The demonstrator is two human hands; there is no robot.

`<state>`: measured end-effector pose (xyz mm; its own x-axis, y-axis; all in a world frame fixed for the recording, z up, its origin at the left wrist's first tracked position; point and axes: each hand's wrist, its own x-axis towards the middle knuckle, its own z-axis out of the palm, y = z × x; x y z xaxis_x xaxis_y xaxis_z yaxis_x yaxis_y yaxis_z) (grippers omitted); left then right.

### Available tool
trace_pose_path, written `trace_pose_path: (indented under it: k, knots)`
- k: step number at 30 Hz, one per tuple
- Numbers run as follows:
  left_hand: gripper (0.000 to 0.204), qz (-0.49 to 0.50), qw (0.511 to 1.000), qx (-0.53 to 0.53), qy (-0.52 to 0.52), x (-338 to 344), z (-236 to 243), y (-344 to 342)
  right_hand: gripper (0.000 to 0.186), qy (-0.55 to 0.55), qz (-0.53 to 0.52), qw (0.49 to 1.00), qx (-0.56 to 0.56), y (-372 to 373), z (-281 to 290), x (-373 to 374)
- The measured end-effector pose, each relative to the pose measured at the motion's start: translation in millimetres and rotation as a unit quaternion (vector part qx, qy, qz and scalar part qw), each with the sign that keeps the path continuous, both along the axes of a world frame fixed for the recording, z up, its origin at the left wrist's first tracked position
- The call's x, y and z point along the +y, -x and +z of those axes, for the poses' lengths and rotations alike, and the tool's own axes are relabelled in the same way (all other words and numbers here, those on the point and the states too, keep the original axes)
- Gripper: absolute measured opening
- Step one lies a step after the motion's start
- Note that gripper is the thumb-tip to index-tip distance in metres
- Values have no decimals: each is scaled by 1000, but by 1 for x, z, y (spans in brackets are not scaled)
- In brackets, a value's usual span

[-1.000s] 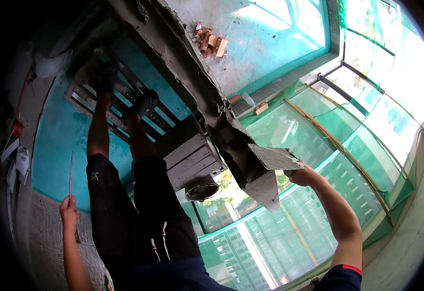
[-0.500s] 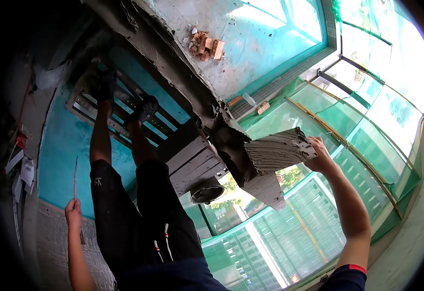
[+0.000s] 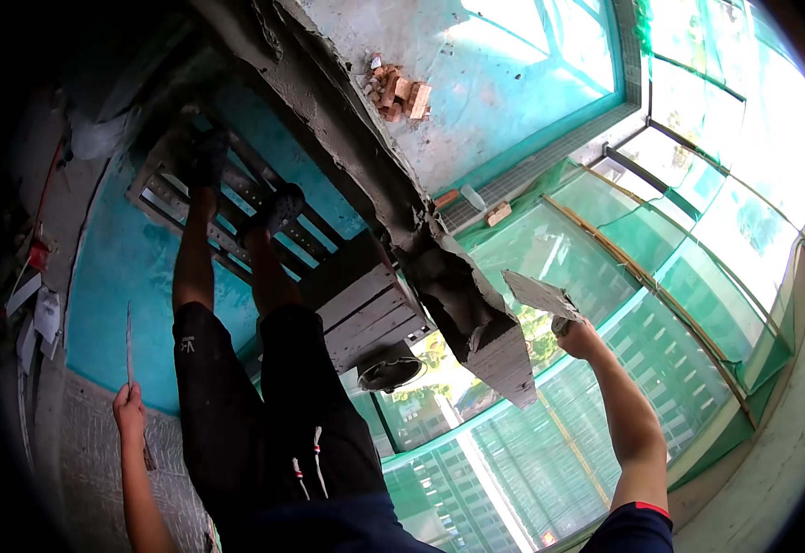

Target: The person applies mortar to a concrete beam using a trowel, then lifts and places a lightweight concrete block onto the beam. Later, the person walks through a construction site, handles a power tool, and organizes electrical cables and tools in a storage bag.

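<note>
My left hand (image 3: 129,415) grips an upright, thin flat tool (image 3: 129,343) at the lower left; its lower part is mostly hidden. My right hand (image 3: 577,339) is wrapped round the handle of a flat trowel (image 3: 536,293) smeared with grey material, held just right of the mortar-coated beam end (image 3: 471,323). That beam (image 3: 319,111) runs diagonally up to the top, with wet grey mortar along its length and a rough hollowed surface near the end. My dark-shod feet stand on a slatted metal platform (image 3: 315,226) below.
A boxy plank-like structure (image 3: 356,304) and a round bucket (image 3: 388,371) sit beside the beam. Brick rubble (image 3: 395,92) lies on the cyan-coated floor above. Green netting and bamboo poles (image 3: 642,276) line the right. Boards and debris (image 3: 29,313) are at the far left.
My right hand raised the trowel, showing a ridged grey face, then brought it lower and left, tilted more edge-on. My left hand and its tool have shifted only slightly.
</note>
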<state>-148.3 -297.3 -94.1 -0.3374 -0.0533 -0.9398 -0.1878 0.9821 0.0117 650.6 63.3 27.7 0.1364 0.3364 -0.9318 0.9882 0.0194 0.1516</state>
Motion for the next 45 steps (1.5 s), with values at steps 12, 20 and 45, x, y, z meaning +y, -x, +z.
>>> trace_pose_path:
  k: [12, 20, 45]
  knots:
    - [16, -68, 998, 0, -11, 35, -4, -14, 26, 112, 11, 992, 49, 58, -22, 11]
    - [18, -21, 999, 1, -23, 0, -17, 10, 26, -19, -47, 999, 11, 18, 77, -6]
    - [21, -163, 986, -10, 16, 66, -50, 139, 19, -194, -205, 959, -36, 220, 152, -214]
